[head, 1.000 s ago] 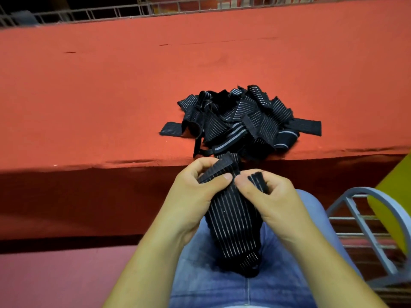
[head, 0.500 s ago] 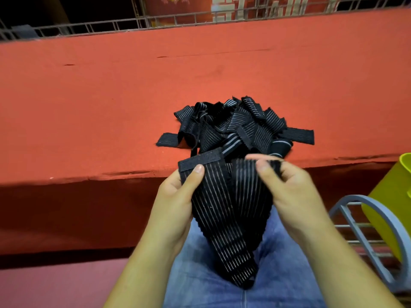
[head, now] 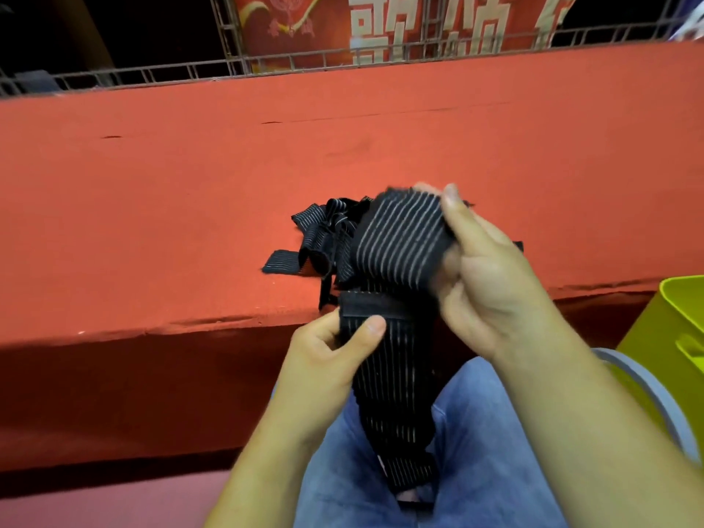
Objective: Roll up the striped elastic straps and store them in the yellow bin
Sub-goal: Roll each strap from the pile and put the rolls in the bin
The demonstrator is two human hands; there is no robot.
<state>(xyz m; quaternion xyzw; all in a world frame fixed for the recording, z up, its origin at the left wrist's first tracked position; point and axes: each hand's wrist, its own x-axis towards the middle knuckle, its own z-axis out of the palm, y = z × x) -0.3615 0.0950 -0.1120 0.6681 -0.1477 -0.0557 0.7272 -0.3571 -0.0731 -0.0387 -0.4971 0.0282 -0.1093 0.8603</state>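
A black striped elastic strap (head: 396, 379) hangs down over my lap. My left hand (head: 335, 356) pinches its plain black end just below the table edge. My right hand (head: 484, 276) is raised above it and grips the strap's other part, which bends over in a blurred fold (head: 400, 245). Behind my hands a pile of more striped straps (head: 324, 238) lies on the red table near its front edge, mostly hidden. The yellow bin (head: 670, 337) stands at the right edge, below table height.
The red cloth-covered table (head: 190, 222) stretches across the view, with its front edge just ahead of my hands. A grey metal chair frame (head: 663, 405) curves beside the bin. My knees in blue jeans (head: 476, 470) are underneath. A metal railing and a red banner stand behind.
My right hand has lifted its part of the strap up and over toward the pile. My left hand kept hold of the black end. The view tilted up.
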